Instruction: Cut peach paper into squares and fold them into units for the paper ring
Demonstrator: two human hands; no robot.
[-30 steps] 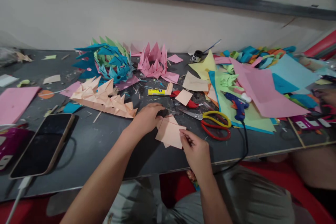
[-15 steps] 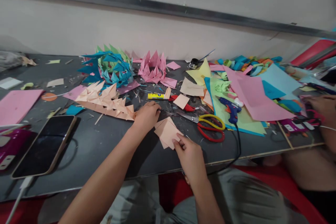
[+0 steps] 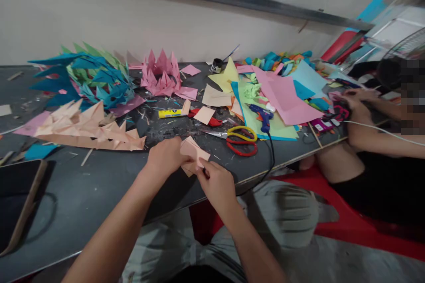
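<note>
Peach paper squares [image 3: 195, 148] lie loosely stacked near the table's front edge, between my hands. My right hand [image 3: 217, 182] pinches the near right corner of the top square between thumb and fingers. From the other side, my left hand [image 3: 166, 157] has closed fingertips on the square's left edge; its fingers are partly hidden. A strip of folded peach paper points [image 3: 94, 128] lies left of my left hand. Beyond the squares are a yellow glue stick [image 3: 170, 113], another peach square [image 3: 204, 115] and scissors [image 3: 241, 141] with yellow and red handles.
Blue and green folded-paper pieces [image 3: 99, 77] and a pink paper ring [image 3: 161, 77] stand at the back. A blue glue gun [image 3: 262, 117] rests on coloured sheets, its cord crossing the front edge. A phone [image 3: 18, 199] lies left. A co-worker's hands [image 3: 357, 99] are far right.
My left hand has come to the paper squares from beside the folded strip. My right hand still grips their corner. The view has swung right.
</note>
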